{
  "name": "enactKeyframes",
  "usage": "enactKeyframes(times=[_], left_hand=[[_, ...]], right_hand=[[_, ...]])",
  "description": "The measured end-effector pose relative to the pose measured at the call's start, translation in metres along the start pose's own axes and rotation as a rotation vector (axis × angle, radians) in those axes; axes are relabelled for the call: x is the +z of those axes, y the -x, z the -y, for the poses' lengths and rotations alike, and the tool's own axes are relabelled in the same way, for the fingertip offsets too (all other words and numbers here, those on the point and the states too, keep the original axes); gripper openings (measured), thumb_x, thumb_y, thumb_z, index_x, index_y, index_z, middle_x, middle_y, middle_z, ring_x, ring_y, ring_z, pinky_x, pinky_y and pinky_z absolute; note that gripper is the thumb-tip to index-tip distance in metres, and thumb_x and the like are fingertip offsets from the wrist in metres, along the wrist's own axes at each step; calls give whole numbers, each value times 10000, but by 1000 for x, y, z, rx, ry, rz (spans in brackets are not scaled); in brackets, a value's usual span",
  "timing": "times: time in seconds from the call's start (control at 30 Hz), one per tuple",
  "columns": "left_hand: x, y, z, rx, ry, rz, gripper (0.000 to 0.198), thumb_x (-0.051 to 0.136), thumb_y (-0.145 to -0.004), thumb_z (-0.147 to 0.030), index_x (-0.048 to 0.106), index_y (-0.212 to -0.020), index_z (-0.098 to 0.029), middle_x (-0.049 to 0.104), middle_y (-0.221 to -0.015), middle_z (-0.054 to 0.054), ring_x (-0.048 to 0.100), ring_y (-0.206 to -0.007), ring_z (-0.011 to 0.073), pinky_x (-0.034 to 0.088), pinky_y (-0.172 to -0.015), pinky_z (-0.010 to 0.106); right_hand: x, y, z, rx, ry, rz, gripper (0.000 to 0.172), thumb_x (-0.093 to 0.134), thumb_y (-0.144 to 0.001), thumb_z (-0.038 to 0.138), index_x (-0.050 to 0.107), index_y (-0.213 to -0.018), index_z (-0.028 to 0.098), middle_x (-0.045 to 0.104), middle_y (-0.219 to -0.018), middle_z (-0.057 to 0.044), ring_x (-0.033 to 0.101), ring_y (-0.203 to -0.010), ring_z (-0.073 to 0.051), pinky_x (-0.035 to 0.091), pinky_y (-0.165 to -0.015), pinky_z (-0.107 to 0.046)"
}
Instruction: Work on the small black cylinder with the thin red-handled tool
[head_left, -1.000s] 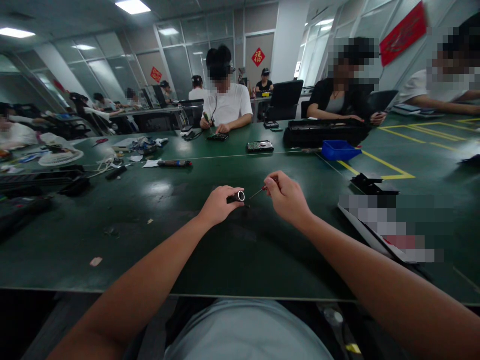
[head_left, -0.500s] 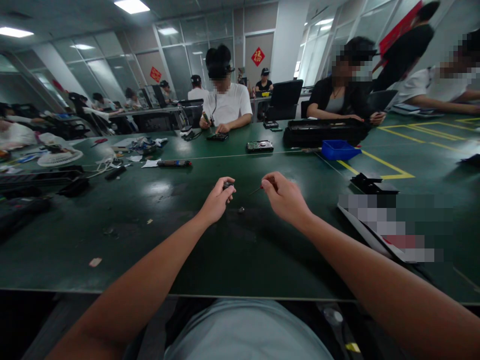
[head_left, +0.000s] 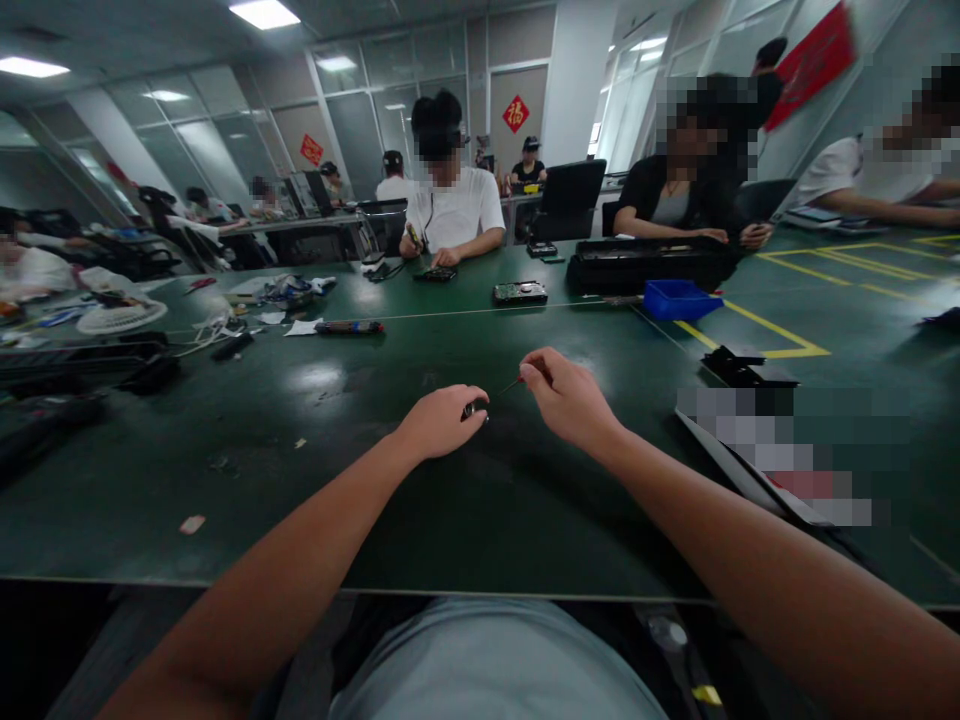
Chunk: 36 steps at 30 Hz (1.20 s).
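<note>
My left hand (head_left: 442, 418) rests low over the table, its fingers curled round a small dark, shiny piece (head_left: 471, 409); its kind is too small to tell. My right hand (head_left: 566, 395) is closed in a pinch on a thin pointed tool (head_left: 513, 384) with a bit of red at the fingers. The slim shaft points left and down toward my left hand, apart from it. Most of the tool is hidden by my right fingers.
A green table (head_left: 465, 530) lies under both arms. Ahead sits an opened hard drive (head_left: 520, 292); a marker-like rod (head_left: 350, 327) lies left. On the right are a blue bin (head_left: 681, 299), black brackets (head_left: 750, 367) and a laptop-like slab (head_left: 739, 465). A co-worker (head_left: 454, 200) sits opposite.
My left hand has moved down and right, turning palm down, over where a small silvery piece lay on the table. My right hand has barely moved; its tool's tip has risen slightly.
</note>
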<state>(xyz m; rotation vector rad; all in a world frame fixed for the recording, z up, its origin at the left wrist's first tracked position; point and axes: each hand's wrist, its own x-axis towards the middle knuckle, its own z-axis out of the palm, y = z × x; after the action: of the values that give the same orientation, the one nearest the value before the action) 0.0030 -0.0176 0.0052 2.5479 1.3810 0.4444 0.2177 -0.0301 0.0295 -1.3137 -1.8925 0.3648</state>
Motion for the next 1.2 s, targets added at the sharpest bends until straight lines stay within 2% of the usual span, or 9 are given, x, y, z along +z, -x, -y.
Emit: enactKeyframes(times=[0.17,0.3,0.5,0.6,0.67,0.77,0.83,1.0,1.2], left_hand=[[4,-1,-2,-49,-127,124,378,554,-909,-471,663,-1201,-258,676,-1096,80,637,-947,270,485,-746,364],[1,-2,-1,-71,26,110,305,582,-900,-432,692,-1108,-237,689,-1079,68,639,-958,255,483,-783,363],[-13,-5,12,-193,369,-119,264,728,-789,-396,723,-969,-203,711,-994,60,636,-892,217,481,-821,353],[-24,-7,20,-274,604,-211,309,747,-768,-387,722,-1008,-193,691,-959,60,583,-710,157,446,-664,307],[-33,-8,28,-357,887,-241,318,732,-788,-349,708,-1055,-179,669,-957,59,521,-640,118,345,-554,262],[-48,-5,47,-493,1242,-285,301,673,-836,-312,669,-1098,-165,628,-936,54,479,-643,107,219,-509,244],[-60,1,65,-554,1330,-341,279,631,-860,-310,635,-1096,-161,590,-885,41,451,-642,105,208,-513,237],[-95,35,121,-715,1372,-553,122,512,-887,-255,530,-925,-140,472,-733,10,381,-617,111,242,-530,220],[-140,94,178,-952,1218,-903,143,384,-922,-240,437,-816,-159,427,-614,-16,325,-550,123,257,-507,207]], right_hand=[[0,-1,0,14,-1,16,179,452,-968,304,597,-968,199,678,-828,-45,619,-760,-194,411,-684,-313],[-1,0,0,24,1,26,181,451,-967,301,599,-972,197,681,-838,-48,622,-767,-197,419,-692,-316],[0,0,0,31,-8,38,180,457,-963,296,605,-983,196,695,-875,-59,634,-802,-206,428,-707,-324],[0,0,-1,25,-8,41,180,460,-963,301,608,-980,201,689,-854,-52,629,-790,-204,423,-696,-323],[0,0,-2,23,-6,44,184,458,-966,307,608,-979,201,685,-847,-49,626,-782,-200,419,-690,-321],[0,0,-4,19,-8,44,189,456,-970,313,608,-981,201,684,-849,-50,626,-783,-199,418,-688,-318],[0,0,-5,18,-13,41,188,456,-970,315,605,-986,201,686,-854,-50,628,-788,-199,419,-689,-318],[1,-1,-6,23,-3,40,174,457,-967,300,599,-984,202,688,-864,-51,630,-803,-201,419,-701,-318],[2,-2,-6,26,-2,34,165,456,-966,291,598,-975,207,684,-853,-45,624,-801,-198,416,-707,-312]])
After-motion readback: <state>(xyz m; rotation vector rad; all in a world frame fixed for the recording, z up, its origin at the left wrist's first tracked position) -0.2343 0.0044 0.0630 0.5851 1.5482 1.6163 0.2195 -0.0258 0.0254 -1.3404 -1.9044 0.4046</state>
